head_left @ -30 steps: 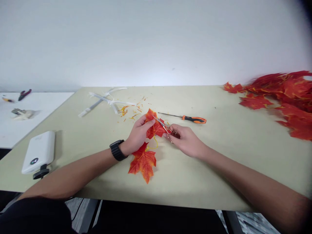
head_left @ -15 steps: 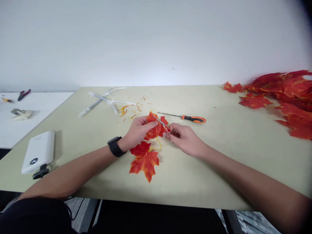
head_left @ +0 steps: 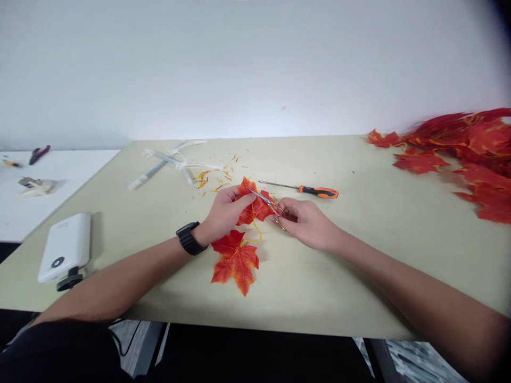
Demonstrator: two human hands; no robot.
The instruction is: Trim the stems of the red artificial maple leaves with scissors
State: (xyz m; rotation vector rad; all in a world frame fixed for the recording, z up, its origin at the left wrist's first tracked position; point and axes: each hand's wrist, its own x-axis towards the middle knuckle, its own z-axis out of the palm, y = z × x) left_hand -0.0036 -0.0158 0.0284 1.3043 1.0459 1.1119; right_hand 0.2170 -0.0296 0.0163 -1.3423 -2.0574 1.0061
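Between thumb and fingers, my left hand (head_left: 225,211) pinches a red-orange artificial maple leaf (head_left: 260,209). My right hand (head_left: 309,222) has its fingers in the loops of a small pair of scissors (head_left: 266,200), whose blades lie over the upper part of that leaf, close to my left thumb. A yellow cord (head_left: 258,232) runs from the held leaf down to a second maple leaf (head_left: 236,263), which lies flat on the table just below my hands.
Behind my hands lies an orange-and-black screwdriver (head_left: 318,191). Yellow and orange scraps (head_left: 203,180) are scattered near white tubes tied together (head_left: 170,161). A white power bank (head_left: 67,247) is at left; a heap of red leaves (head_left: 471,146) sits at right.
The scissors and my right hand have shifted very slightly up and to the right. Both hands keep their grips; the leaves have hardly moved.
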